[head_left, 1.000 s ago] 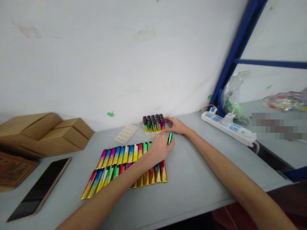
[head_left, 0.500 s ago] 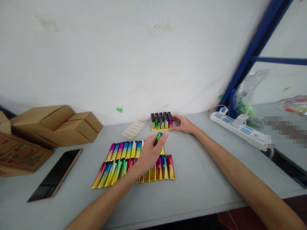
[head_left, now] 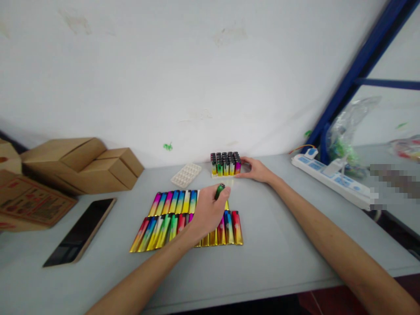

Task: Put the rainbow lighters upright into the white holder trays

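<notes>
A green lighter [head_left: 219, 191] is gripped in my left hand [head_left: 210, 211], its top end poking out between thumb and fingers. This hand hovers over two rows of shiny, multicoloured lighters: a back row [head_left: 175, 202] and a front row [head_left: 160, 234], both lying flat and partly hidden by the hand and forearm. Farther back, several lighters [head_left: 226, 167] stand upright, packed together in a white tray [head_left: 223, 176]. My right hand [head_left: 258, 169] holds that tray's right end, thumb at the front and fingers behind. To its left lies another pale tray [head_left: 186, 176] with bare pockets.
Cardboard boxes [head_left: 82, 168] stand at the left, with a phone [head_left: 80, 232] lying in front of them. A white power strip [head_left: 331, 177] with plugs lies at the right, beside a blue metal frame [head_left: 352, 72] and plastic bags [head_left: 348, 135]. A white wall [head_left: 147, 78] rises behind the table.
The whole view has shifted slightly, moving things a little rightward. My left hand still carries the green lighter, now held a bit more upright. My right hand stays at the tray.
</notes>
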### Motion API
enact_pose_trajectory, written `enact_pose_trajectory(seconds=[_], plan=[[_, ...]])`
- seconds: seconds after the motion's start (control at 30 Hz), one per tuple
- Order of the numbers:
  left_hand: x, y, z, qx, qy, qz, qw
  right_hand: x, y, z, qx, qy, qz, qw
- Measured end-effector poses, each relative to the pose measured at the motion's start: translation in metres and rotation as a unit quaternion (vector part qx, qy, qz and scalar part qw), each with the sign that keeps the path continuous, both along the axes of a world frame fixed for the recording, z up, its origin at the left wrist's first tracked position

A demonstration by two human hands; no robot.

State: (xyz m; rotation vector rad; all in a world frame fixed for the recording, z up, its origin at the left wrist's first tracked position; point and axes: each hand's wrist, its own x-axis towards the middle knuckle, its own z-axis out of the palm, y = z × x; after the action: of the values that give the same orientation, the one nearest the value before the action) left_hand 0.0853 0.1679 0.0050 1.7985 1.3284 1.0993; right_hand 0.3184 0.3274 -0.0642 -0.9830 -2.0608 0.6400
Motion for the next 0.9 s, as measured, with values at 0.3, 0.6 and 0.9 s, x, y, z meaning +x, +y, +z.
enact_pose_trajectory(seconds=[0.3,0.6,0.9], plan=[[0.003,-0.001,-0.002,0.004,0.004,0.013,1.000,-0.002,-0.001,0.002,0.002,0.008,0.011,1.000],[-0.023,0.032,0.010,-0.056,-0.239,-0.063,0.967,-0.003,-0.002,0.003,-0.006,0.018,0.025,1.000],[-0.061,0.104,-0.011,0.034,-0.097,-0.007,0.995,-0.003,0.002,0.000,0.004,0.023,0.028,0.999]])
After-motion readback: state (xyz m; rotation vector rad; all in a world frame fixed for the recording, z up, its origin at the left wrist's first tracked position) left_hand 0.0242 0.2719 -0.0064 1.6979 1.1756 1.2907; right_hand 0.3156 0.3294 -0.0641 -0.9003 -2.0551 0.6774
